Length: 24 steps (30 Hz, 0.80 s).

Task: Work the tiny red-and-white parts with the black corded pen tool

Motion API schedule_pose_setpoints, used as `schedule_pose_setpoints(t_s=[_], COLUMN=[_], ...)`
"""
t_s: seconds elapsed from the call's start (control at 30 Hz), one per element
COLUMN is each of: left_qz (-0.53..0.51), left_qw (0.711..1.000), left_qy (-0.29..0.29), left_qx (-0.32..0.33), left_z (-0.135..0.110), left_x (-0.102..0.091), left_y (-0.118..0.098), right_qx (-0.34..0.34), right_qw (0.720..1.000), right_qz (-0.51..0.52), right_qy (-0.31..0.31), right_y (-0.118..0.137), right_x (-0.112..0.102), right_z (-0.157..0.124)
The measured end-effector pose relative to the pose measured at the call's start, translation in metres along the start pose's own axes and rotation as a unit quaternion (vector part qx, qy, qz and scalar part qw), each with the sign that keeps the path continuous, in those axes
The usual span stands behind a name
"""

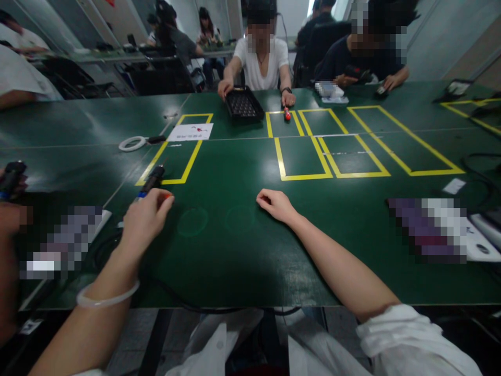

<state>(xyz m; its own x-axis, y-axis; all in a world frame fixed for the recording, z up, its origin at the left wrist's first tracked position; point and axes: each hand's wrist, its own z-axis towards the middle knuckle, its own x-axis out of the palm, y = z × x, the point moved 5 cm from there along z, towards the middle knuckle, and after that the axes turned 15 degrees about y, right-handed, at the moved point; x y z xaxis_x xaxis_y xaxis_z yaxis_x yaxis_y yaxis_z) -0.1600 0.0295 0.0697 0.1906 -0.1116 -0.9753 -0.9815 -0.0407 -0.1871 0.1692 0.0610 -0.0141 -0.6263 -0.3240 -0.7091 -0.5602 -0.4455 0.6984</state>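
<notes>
My left hand rests on the green table with its fingers pinched round a small red-tipped thing, right beside a black soldering-iron-like tool with a blue band. My right hand lies on the table near the middle, fingers curled under, with a hint of red at the fingertips; what it holds I cannot make out. A clear bangle sits on my left wrist.
Yellow tape rectangles mark the table. Across it a person in a white shirt touches a black tray, with a small red part nearby. A white ring and a paper sheet lie far left. Cables run at the right edge.
</notes>
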Motion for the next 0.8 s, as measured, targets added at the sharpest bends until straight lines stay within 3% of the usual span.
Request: schedule_pose_setpoints(t_s=[0.17, 0.23, 0.33, 0.5, 0.7, 0.8], left_qz=[-0.168, -0.214, -0.330, -0.473, -0.534, -0.536], left_qw=[0.957, 0.933, 0.888, 0.822, 0.786, 0.783], left_qy=[0.074, 0.120, 0.190, 0.245, 0.260, 0.264], left_qx=[0.225, 0.263, 0.258, 0.201, 0.174, 0.173], left_z=[0.026, 0.035, 0.046, 0.050, 0.049, 0.050], left_x=[0.030, 0.047, 0.073, 0.101, 0.110, 0.112], left_y=[-0.099, -0.130, -0.158, -0.166, -0.157, -0.155], right_qx=[-0.012, -0.016, -0.024, -0.041, -0.054, -0.057], right_qw=[0.998, 0.993, 0.978, 0.961, 0.958, 0.953], right_qz=[0.060, 0.117, 0.207, 0.273, 0.281, 0.297], right_qy=[-0.007, -0.013, -0.013, -0.002, 0.007, 0.001], right_y=[-0.001, -0.002, -0.003, -0.003, -0.005, -0.008], right_x=[-0.001, -0.002, -0.001, 0.003, 0.007, 0.007], right_z=[-0.001, 0.000, 0.001, 0.002, 0.004, 0.005])
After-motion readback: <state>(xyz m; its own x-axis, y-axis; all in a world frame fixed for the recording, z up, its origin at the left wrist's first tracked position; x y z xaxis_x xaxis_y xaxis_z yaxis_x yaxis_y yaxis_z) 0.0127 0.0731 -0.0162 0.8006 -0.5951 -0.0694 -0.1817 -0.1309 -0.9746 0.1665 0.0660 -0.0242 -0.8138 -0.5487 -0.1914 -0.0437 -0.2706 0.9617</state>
